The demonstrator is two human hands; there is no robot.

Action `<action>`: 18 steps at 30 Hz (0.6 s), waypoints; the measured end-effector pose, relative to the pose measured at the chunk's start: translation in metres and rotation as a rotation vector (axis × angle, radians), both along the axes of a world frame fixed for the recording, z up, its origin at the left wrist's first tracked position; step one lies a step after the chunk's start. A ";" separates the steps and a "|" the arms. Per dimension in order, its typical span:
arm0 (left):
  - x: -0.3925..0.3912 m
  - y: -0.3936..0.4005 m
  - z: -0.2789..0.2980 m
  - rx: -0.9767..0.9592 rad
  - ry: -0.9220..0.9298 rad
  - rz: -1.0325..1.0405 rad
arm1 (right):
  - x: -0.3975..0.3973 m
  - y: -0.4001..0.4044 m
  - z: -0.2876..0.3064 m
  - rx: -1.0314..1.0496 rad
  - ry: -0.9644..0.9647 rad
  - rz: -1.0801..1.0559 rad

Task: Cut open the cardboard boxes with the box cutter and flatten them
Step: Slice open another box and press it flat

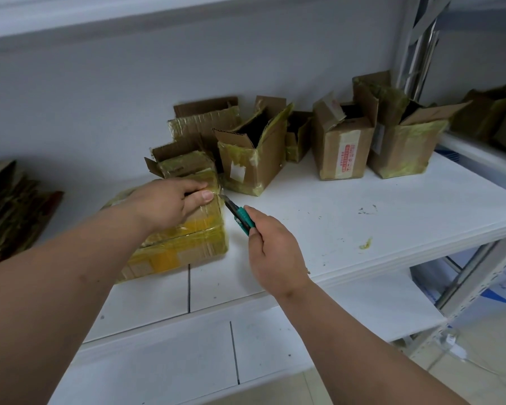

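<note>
**Blade at the corner of a taped box**

On the white shelf [348, 206], a low cardboard box [187, 229] wrapped in yellowish tape lay at the near left. The left hand [165, 204] rested on its top, fingers [200, 196] pinched together at the far right corner of the box. The right hand [276, 252] was closed around the green handle of a box cutter [240, 216], whose blade tip met that same corner, just beside the left thumb.

Behind the taped box stood a smaller box [181, 163] with its flaps up. Further right along the shelf, a row of opened boxes stood near the wall: one with a blank white sticker [247, 162], one bearing a red printed label [342, 150] whose writing was too small to read, and a wider one at the right end [406, 144]. A stack of flattened cardboard [9, 211] lay at the far left, well apart from the hands. A scrap of yellowish tape [366, 243] lay on the shelf at the right.
</note>
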State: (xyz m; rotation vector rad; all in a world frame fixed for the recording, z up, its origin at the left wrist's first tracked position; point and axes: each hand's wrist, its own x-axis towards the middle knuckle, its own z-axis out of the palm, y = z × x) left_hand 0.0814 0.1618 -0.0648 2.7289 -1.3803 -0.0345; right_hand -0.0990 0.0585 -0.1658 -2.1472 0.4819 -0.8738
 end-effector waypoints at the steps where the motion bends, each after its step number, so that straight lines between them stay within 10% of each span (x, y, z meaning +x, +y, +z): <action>1: 0.000 0.000 0.000 0.002 -0.002 0.003 | 0.001 0.000 0.001 -0.003 0.004 0.004; 18: -0.002 -0.001 0.002 0.014 -0.030 0.016 | 0.005 0.001 0.008 -0.157 0.145 0.003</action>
